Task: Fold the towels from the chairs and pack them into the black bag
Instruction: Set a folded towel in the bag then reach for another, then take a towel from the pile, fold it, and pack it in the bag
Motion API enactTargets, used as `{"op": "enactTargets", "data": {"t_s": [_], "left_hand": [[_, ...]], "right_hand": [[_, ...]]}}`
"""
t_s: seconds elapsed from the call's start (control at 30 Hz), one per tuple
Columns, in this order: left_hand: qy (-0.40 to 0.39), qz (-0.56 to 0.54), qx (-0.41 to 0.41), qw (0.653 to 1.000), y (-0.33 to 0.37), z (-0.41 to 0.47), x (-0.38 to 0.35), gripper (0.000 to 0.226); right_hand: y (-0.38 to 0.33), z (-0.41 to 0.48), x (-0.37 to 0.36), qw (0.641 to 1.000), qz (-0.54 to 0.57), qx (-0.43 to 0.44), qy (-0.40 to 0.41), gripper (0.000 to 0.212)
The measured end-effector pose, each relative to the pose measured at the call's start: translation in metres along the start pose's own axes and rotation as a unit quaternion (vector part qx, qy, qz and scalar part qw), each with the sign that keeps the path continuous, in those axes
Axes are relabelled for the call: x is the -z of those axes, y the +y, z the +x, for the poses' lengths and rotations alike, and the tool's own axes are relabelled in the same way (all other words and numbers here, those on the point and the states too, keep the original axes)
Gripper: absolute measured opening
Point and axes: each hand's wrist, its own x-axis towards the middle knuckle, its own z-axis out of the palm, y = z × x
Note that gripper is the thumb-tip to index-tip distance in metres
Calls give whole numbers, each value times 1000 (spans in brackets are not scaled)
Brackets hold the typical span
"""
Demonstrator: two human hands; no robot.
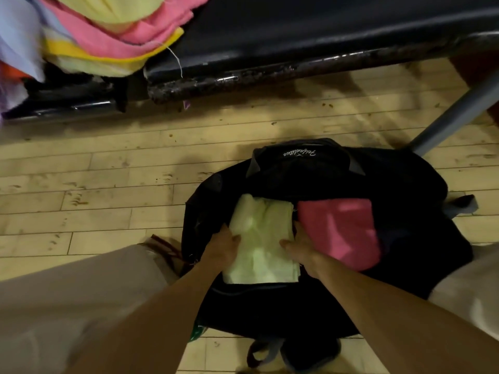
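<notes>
Head view:
- The black bag [310,168] lies open on the wooden floor [94,179], between the person's legs in light trousers [67,306].
- A folded pale green towel [259,238] sits in the bag's opening, on its left side.
- A folded pink towel [340,230] lies in the bag too, just right of the green one and touching it.
- The left hand [220,248] holds the green towel's left edge, thumb on top and fingers hidden down the side.
- The right hand [302,247] holds the towel's right edge, thumb on top and fingers tucked between the two towels.
- Beyond the bag stands a black chair seat [297,36]; its grey leg [453,117] reaches the floor at the bag's far right.
- A pile of unfolded towels [108,31], pink, yellow and pale green, lies on the seats far left of the bag.
</notes>
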Motion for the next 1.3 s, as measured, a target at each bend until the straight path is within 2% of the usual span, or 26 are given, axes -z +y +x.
{"op": "enactTargets", "data": {"t_s": [0.1, 0.3, 0.4, 0.47, 0.7, 0.83, 0.93, 1.07, 1.2, 1.3], "left_hand": [[18, 0, 0, 1000, 10, -6, 4, 46], [-10, -23, -20, 999, 33, -31, 36, 35], [-21, -42, -49, 998, 51, -49, 59, 13], [-25, -66, -75, 995, 66, -64, 76, 7], [17, -145, -215, 966, 108, -125, 165, 16], [89, -108, -283, 949, 113, -153, 230, 19], [134, -146, -313, 929, 112, -167, 273, 22], [232, -231, -320, 889, 91, -173, 308, 15], [401, -236, -278, 840, 60, -158, 333, 23], [507, -134, -246, 815, 37, -144, 343, 36]], "right_hand": [[-7, -4, 6, 999, -30, -30, -1, 50], [-37, -31, 26, 997, -71, -3, -11, 41], [-61, -46, 40, 995, -94, 38, 10, 27], [-86, -64, 51, 993, -94, 67, 13, 18], [-185, -148, 85, 971, -94, 217, -39, 16], [-248, -186, 86, 953, -92, 288, -23, 14], [-291, -208, 83, 938, -90, 334, -16, 19], [-337, -224, 67, 916, -101, 389, -12, 19], [-369, -217, 37, 896, -108, 431, -16, 23], [-385, -206, 9, 897, -97, 431, -22, 26]]}}
